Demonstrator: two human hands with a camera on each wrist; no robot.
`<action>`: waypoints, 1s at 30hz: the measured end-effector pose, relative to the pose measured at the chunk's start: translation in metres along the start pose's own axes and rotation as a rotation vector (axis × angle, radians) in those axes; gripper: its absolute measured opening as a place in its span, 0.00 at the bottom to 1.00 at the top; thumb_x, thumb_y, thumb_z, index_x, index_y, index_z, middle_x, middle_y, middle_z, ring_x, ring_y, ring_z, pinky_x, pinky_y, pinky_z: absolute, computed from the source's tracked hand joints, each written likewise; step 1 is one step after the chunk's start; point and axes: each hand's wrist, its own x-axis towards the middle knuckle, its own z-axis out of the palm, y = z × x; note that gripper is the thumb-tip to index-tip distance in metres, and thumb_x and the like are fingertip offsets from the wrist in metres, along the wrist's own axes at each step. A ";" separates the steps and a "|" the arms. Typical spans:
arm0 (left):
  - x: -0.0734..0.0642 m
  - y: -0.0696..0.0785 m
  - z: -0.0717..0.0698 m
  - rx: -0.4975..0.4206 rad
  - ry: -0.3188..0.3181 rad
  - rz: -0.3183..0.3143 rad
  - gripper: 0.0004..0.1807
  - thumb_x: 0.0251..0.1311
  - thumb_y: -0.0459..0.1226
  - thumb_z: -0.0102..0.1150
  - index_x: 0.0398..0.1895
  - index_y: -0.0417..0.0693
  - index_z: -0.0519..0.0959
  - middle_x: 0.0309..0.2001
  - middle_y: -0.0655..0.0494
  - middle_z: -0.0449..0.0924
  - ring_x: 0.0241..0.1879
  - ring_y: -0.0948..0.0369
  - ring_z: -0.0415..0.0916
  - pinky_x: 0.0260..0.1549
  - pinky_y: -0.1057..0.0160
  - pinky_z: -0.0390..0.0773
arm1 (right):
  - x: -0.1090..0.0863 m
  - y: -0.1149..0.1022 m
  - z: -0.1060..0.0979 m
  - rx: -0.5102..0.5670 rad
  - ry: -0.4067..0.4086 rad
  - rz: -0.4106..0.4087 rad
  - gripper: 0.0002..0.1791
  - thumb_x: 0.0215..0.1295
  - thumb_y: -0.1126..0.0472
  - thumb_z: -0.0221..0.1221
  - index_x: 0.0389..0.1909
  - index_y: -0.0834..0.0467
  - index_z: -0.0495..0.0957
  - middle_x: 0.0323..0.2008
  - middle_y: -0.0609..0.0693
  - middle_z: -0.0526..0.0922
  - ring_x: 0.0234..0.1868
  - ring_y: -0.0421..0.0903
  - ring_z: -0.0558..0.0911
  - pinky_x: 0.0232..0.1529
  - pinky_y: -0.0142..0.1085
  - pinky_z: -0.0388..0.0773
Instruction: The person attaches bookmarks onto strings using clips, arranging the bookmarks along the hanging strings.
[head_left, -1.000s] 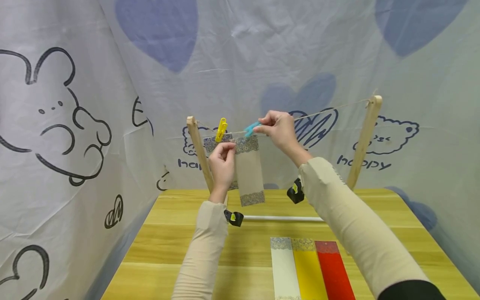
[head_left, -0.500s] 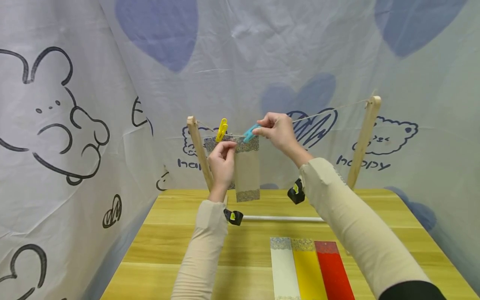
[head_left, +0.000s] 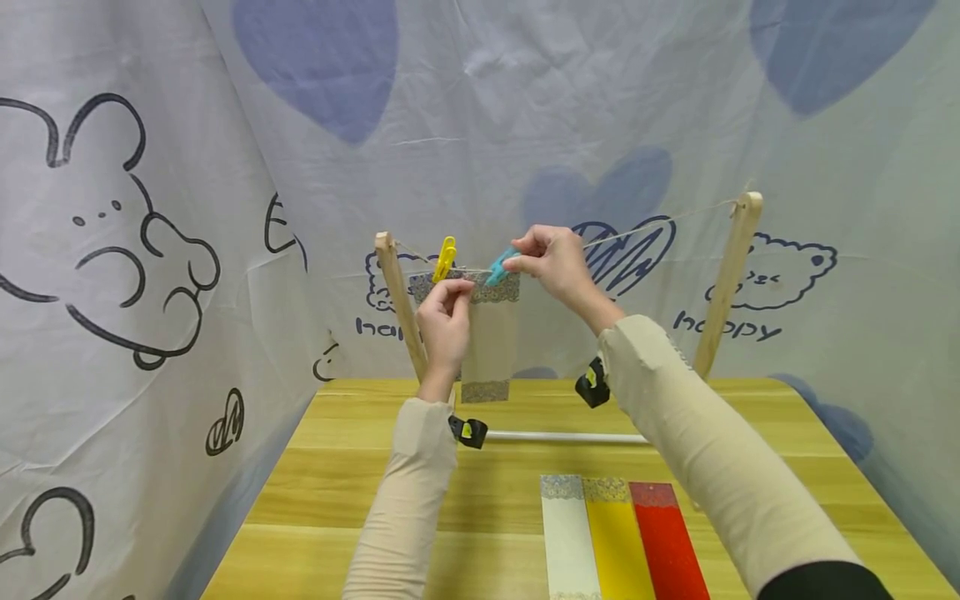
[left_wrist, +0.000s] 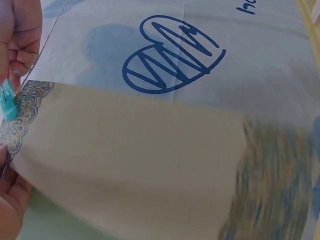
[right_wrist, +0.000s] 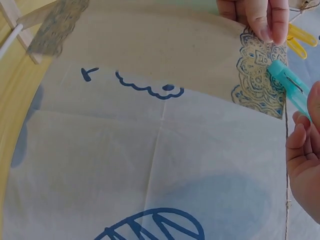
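Note:
A beige paper strip (head_left: 491, 337) with a blue lace-pattern band at each end hangs from the string (head_left: 637, 225). My left hand (head_left: 444, 323) pinches its patterned top edge near the left corner. My right hand (head_left: 557, 260) holds a light-blue clothespin (head_left: 501, 267) between thumb and fingers. In the right wrist view, the tip of that clothespin (right_wrist: 289, 82) overlaps the patterned band beside the string. Left of it a yellow clothespin (head_left: 444, 258) sits on the string, over another patterned strip (head_left: 422, 287) that is mostly hidden behind my left hand.
Two wooden posts, the left post (head_left: 397, 292) and right post (head_left: 731, 275), carry the string. A white rod (head_left: 562, 437) runs low between them. White, yellow and red strips (head_left: 667, 533) lie side by side on the wooden table (head_left: 300, 500). A printed cloth (head_left: 480, 100) hangs behind.
The light-blue clothespin has tilted and come down over the strip's top edge. The strip's lower end has swung to the left. Both hands stay in nearly the same place.

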 end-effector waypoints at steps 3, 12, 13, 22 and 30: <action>0.001 0.000 0.000 -0.008 0.008 -0.007 0.03 0.53 0.21 0.53 0.28 0.29 0.76 0.29 0.39 0.78 0.23 0.52 0.73 0.21 0.74 0.72 | 0.000 0.000 0.000 -0.024 -0.022 0.004 0.11 0.46 0.66 0.66 0.29 0.68 0.77 0.38 0.59 0.81 0.25 0.45 0.78 0.23 0.25 0.71; -0.002 0.010 -0.002 0.000 -0.018 -0.026 0.02 0.53 0.20 0.52 0.28 0.26 0.75 0.29 0.36 0.77 0.22 0.46 0.72 0.21 0.76 0.70 | -0.001 0.000 0.000 -0.003 -0.092 0.041 0.21 0.53 0.61 0.63 0.47 0.66 0.75 0.40 0.58 0.80 0.32 0.47 0.78 0.31 0.34 0.77; -0.003 0.013 -0.002 0.006 -0.024 -0.030 0.02 0.54 0.20 0.51 0.29 0.26 0.75 0.29 0.36 0.77 0.22 0.46 0.72 0.20 0.76 0.69 | -0.002 0.000 0.000 0.003 -0.096 0.041 0.22 0.53 0.61 0.63 0.48 0.66 0.74 0.41 0.58 0.80 0.32 0.47 0.78 0.32 0.35 0.77; -0.008 0.011 -0.004 0.009 -0.007 -0.075 0.03 0.54 0.21 0.51 0.30 0.26 0.75 0.30 0.36 0.77 0.26 0.46 0.75 0.22 0.75 0.71 | -0.006 0.009 -0.004 0.158 -0.023 -0.026 0.19 0.57 0.63 0.60 0.49 0.67 0.74 0.43 0.60 0.79 0.32 0.48 0.79 0.29 0.31 0.77; -0.015 -0.004 -0.006 0.022 0.028 -0.147 0.04 0.55 0.24 0.53 0.32 0.31 0.76 0.31 0.43 0.79 0.28 0.53 0.77 0.29 0.67 0.78 | -0.015 0.020 -0.013 0.389 0.027 -0.094 0.15 0.57 0.71 0.57 0.46 0.72 0.74 0.40 0.66 0.78 0.30 0.38 0.79 0.28 0.30 0.77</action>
